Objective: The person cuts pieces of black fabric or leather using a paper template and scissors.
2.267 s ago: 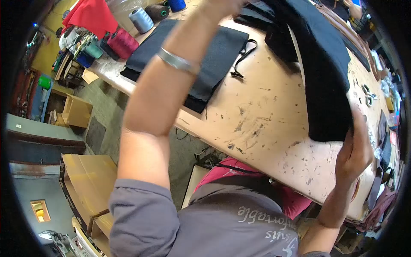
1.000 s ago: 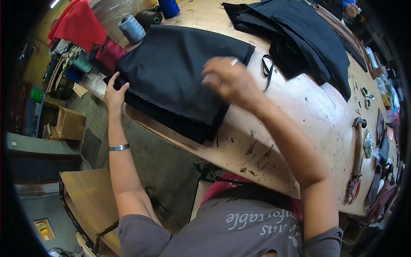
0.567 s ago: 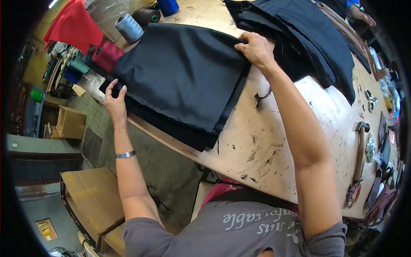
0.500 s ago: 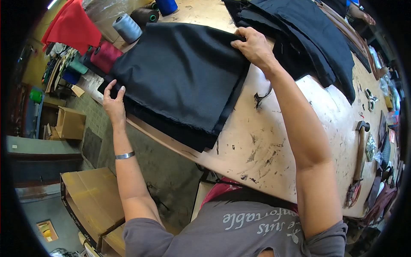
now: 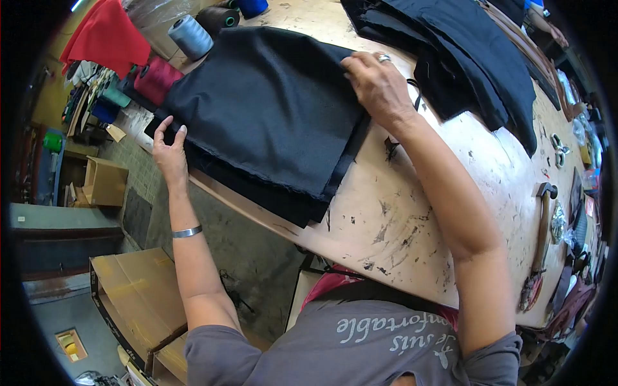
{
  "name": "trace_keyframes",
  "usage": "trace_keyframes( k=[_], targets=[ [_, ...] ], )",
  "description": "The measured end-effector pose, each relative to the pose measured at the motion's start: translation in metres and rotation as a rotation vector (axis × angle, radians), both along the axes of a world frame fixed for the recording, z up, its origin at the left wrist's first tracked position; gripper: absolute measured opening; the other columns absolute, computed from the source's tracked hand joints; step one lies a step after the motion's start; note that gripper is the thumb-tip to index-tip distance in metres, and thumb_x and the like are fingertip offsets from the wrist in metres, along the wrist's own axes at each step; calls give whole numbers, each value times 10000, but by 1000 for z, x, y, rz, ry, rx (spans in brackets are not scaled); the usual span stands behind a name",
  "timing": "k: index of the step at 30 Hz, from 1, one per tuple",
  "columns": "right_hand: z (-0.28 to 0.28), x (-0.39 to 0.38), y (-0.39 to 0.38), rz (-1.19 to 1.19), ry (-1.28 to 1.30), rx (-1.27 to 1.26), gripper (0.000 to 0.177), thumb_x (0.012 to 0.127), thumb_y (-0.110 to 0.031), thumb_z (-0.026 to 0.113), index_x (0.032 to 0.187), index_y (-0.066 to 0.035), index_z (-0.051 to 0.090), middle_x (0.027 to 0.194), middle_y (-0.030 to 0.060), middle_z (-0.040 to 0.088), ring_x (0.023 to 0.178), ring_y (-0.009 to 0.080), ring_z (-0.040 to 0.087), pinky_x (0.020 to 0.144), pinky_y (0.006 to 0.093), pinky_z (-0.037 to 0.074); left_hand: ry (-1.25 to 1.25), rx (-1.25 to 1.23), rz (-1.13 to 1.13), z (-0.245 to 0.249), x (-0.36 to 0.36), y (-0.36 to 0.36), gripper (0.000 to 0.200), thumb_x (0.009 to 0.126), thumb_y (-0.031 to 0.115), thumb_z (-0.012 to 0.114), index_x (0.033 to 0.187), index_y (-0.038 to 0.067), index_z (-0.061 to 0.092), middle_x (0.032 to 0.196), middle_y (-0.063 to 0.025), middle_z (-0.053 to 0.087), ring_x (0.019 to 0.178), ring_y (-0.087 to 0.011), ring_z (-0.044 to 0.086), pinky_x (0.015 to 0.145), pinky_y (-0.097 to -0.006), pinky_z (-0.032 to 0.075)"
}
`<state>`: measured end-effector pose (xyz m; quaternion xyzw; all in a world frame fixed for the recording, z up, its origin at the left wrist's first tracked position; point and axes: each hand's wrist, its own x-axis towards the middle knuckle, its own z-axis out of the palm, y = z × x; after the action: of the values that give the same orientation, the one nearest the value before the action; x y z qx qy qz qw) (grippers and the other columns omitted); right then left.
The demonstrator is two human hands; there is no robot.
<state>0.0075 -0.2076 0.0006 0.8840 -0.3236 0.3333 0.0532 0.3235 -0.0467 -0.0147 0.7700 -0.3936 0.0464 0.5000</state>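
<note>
Black fabric pieces lie stacked on the worktable, their near edges hanging to the table's left edge. My left hand is at the stack's left corner, thumb and fingers closed on the fabric edge. At the stack's upper right corner is my right hand, palm down, its fingers bent together over the cloth edge; the fingertips are partly hidden. A second pile of black fabric lies to the right of that hand.
Beyond the stack stand a grey-blue thread cone and a dark red one. Red cloth is at the upper left. A hammer and scissors lie at the right. Another person's hand shows at the upper right.
My right hand has turned palm down and shifted slightly toward me at the corner. The fabric's upper right edge has moved a little. My left hand has stayed nearly in place.
</note>
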Motion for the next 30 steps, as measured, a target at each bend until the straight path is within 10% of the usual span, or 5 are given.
trace_keyframes(
  k=[5,9,14,22,30],
  targets=[
    [-1,3,-11,-102,-121,393,307,756,-129,594,1049,-59,532,991,130,586,924,301,555,820,390,433,-5,-8,8,0,-1,-1,399,732,109,657,1116,58,562,1139,-119,542,1062,-209,493,931,-296,343],
    [1,8,-8,-46,49,-86,236,711,-42,560,945,-80,549,902,91,592,856,272,575,765,393,440,37,-53,-56,-2,0,-1,467,740,92,644,1186,52,511,1179,-130,519,1072,-206,490,928,-292,352],
    [-2,12,-3,-166,-6,294,308,723,-47,584,1019,-57,500,994,134,552,900,325,547,763,387,445,-6,-22,-27,2,-4,-1,477,742,100,641,1192,29,498,1179,-135,521,1086,-216,484,944,-298,336],
    [10,13,-7,39,-290,97,220,696,21,576,903,-27,520,866,171,562,847,355,547,712,388,429,-59,5,-19,3,-3,0,512,747,135,647,1215,23,474,1197,-144,510,1102,-217,473,947,-294,328],
    [-10,9,-31,-184,-270,445,310,716,-52,588,1008,-17,490,971,196,547,940,359,524,819,396,415,99,52,-83,-8,24,-6,557,700,196,698,1190,21,499,1207,-192,483,1131,-230,443,962,-309,308]
  ],
)
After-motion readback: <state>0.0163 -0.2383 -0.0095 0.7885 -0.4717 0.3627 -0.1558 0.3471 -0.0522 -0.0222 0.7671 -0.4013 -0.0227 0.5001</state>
